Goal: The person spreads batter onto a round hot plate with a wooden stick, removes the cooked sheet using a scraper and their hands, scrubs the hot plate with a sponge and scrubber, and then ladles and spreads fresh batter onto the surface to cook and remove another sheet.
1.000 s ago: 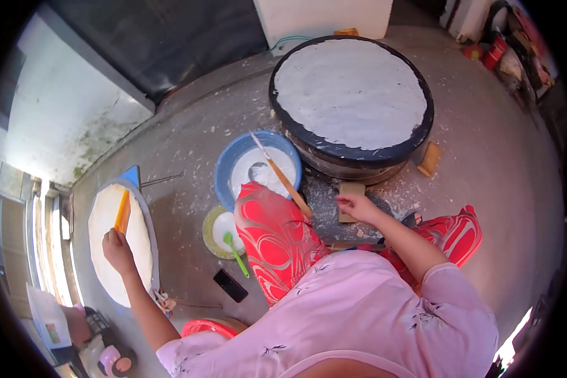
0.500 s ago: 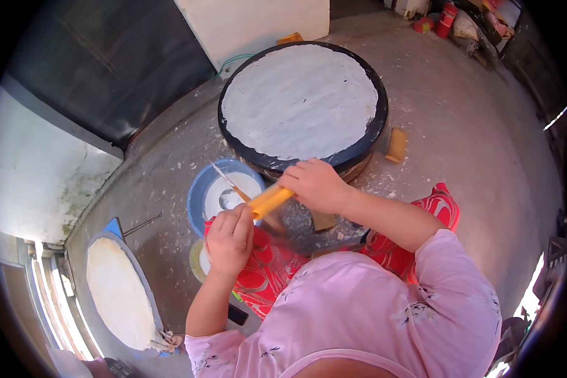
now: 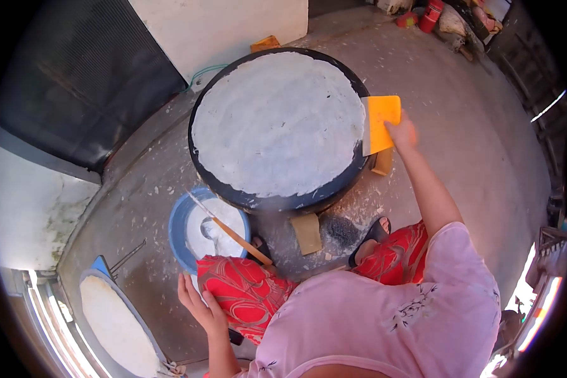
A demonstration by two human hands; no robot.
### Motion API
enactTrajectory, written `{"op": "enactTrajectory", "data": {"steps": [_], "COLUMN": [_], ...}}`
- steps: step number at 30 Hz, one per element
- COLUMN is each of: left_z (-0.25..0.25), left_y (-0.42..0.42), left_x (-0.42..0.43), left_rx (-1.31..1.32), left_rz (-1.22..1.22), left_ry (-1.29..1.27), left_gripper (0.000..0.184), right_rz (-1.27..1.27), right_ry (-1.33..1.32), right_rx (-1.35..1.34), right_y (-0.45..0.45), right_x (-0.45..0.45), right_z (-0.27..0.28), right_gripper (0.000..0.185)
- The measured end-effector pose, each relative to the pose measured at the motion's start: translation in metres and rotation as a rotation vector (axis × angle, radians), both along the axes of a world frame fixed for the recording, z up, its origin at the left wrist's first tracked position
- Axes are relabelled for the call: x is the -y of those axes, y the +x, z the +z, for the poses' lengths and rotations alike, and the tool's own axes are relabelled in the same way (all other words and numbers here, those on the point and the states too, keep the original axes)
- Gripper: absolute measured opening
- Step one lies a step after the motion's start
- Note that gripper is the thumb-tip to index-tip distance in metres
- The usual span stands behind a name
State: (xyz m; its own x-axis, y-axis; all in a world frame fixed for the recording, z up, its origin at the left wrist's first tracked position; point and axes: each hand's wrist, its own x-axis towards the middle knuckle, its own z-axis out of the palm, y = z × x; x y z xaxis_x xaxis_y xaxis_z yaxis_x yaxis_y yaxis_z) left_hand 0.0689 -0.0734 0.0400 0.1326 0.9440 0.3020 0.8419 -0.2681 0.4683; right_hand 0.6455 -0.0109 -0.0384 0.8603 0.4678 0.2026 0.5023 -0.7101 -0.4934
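Observation:
A large round black griddle (image 3: 201, 165) stands ahead of me, covered by a thin white sheet of batter (image 3: 277, 126). At its right rim, my right hand (image 3: 402, 130) grips a yellow scraper (image 3: 383, 123), its blade edge against the rim. My left hand (image 3: 201, 305) has its fingers apart and holds nothing, near my left knee. Beside that knee is a blue basin (image 3: 177, 233) of white batter, with a wooden-handled ladle (image 3: 233, 238) resting across it.
On the lower left lies a stack of pale round sheets (image 3: 116, 327) on a board. A tan block (image 3: 307, 233) lies before the griddle, and another block (image 3: 382, 162) at its right. A red extinguisher (image 3: 431, 16) stands at the back right.
The yellow scraper went from my left hand at the far left, to both hands before me, and now to my right hand at the griddle's right rim. My left hand has let go and lowered.

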Motion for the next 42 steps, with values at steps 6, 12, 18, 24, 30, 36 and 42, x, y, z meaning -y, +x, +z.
{"op": "enactTrajectory", "data": {"steps": [6,12,18,24,30,36,42], "left_z": [-0.010,-0.005,-0.001,-0.014,0.003,0.005,0.006], "left_y": [0.027,0.041,0.060,0.064,0.073,0.071,0.058], "left_x": [-0.004,-0.018,-0.039,-0.037,-0.065,-0.067,-0.060], "left_rx": [0.028,-0.007,0.133,0.535,-0.081,-0.077,-0.091], "left_rz": [0.022,0.059,0.047,0.224,0.087,0.098,0.111], "left_ry": [-0.035,-0.094,-0.130,-0.278,-0.145,-0.110,-0.109], "left_gripper": [0.047,0.050,0.043,0.050,0.051,0.050,0.047], "right_rz": [-0.037,0.027,0.107,0.289,0.532,0.913,0.979], "right_ry": [-0.101,-0.224,-0.310,-0.367,-0.350,-0.017,0.345], "right_rx": [-0.039,0.012,0.091,0.215,0.381,0.549,0.768], "right_y": [0.037,0.069,0.090,0.063,0.032,-0.068,-0.116], "right_x": [-0.089,-0.176,-0.254,-0.339,-0.436,-0.546,-0.497], "right_z": [0.020,0.032,0.038,0.040,0.018,-0.004,0.035], "right_gripper": [0.068,0.065,0.061,0.059,0.058,0.047,0.041]}}
